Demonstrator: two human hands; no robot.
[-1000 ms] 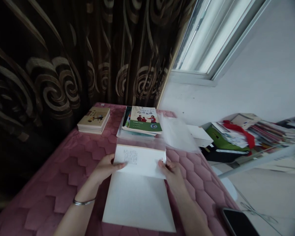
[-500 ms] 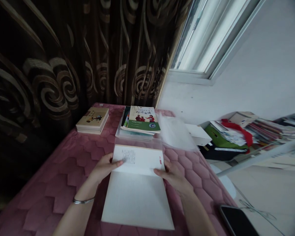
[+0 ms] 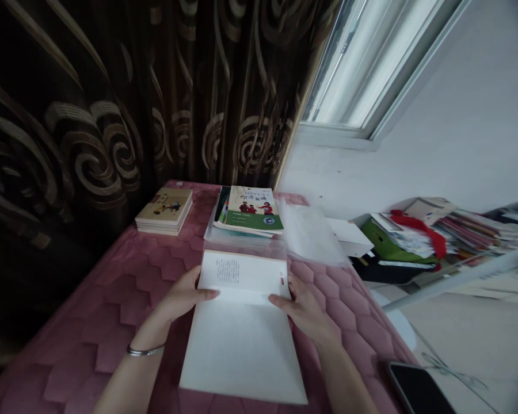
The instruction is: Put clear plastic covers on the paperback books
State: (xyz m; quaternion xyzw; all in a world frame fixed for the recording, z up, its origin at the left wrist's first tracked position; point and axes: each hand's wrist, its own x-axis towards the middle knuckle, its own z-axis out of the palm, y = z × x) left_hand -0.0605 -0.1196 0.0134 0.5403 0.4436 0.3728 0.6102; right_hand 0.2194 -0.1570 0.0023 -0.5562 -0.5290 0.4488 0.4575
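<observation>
On a table under a pink quilted cover, pushed against a dark swirl-patterned curtain, a person works over a white book lying open just in front of them. Its far leaf, printed with a small block of text, is raised off the flat page. The left hand, a thin bracelet at the wrist, is loosely curled at the leaf's left edge, thumb laid on top. The right hand pinches the leaf's right corner, fingers half closed. Beyond the book sit a pile topped by a green-covered book and, well to its left, a small stack of tan books. A clear plastic sleeve lies just right of the green pile. A dark phone rests near the person's right forearm. Daylight enters from a window above a heap of books and papers.
</observation>
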